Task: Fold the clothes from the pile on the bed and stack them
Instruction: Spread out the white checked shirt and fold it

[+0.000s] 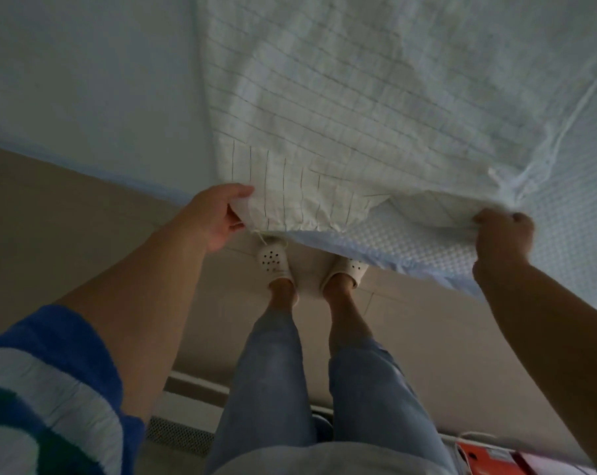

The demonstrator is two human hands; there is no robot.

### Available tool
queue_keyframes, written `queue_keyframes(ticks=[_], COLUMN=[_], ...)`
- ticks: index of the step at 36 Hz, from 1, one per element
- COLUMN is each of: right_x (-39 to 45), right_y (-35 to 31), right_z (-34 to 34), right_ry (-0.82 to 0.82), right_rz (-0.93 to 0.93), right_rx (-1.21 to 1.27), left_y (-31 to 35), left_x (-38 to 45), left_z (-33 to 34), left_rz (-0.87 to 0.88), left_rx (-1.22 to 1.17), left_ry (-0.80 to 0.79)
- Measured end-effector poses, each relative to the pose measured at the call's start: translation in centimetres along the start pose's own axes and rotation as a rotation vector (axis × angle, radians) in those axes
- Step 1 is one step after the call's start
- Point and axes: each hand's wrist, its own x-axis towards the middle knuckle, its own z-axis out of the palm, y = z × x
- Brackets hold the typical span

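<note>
Head view, looking steeply down along the bed edge. White garment with thin dark grid lines spread flat on the pale blue bedsheet, near hem drawn to the mattress edge, a gathered seam and a short loose thread visible at that hem. Left hand at the garment's near left corner, thumb on top and fingers curled under, pinching the cloth. Right hand at the near right corner, fingers curled into a fist round bunched fabric, garment and textured sheet gathered together there; which layer is gripped cannot be told. Below the hem: white perforated clogs, light blue jeans, beige tiled floor. Blue, white and green striped sleeve at lower left. Orange box at bottom right. No brand, label or legible writing anywhere.
</note>
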Motion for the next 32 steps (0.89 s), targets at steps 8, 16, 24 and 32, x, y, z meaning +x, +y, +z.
queue_keyframes(ticks=[8, 16, 24, 32], right_x=[0.0, -1.6, -0.6, -0.1], right_y=[-0.6, -2.7, 1.4, 5.1], right_z=[-2.6, -5.3, -4.3, -5.0], right_ry=[-0.223, -0.256, -0.453, -0.31], right_rz=[0.152, -0.076, -0.441, -0.122], right_rx=[0.304, 0.643, -0.678, -0.492], left_y=[0.7, 3.1, 3.3, 1.9], left_x=[-1.3, -2.9, -3.2, -1.9], left_z=[0.7, 0.3, 0.3, -0.3], left_rz=[0.186, 0.028, 0.038, 0.322], left_rx=[-0.049, -0.068, 0.18, 0.755], left_ry=[0.23, 0.08, 0.105, 0.448])
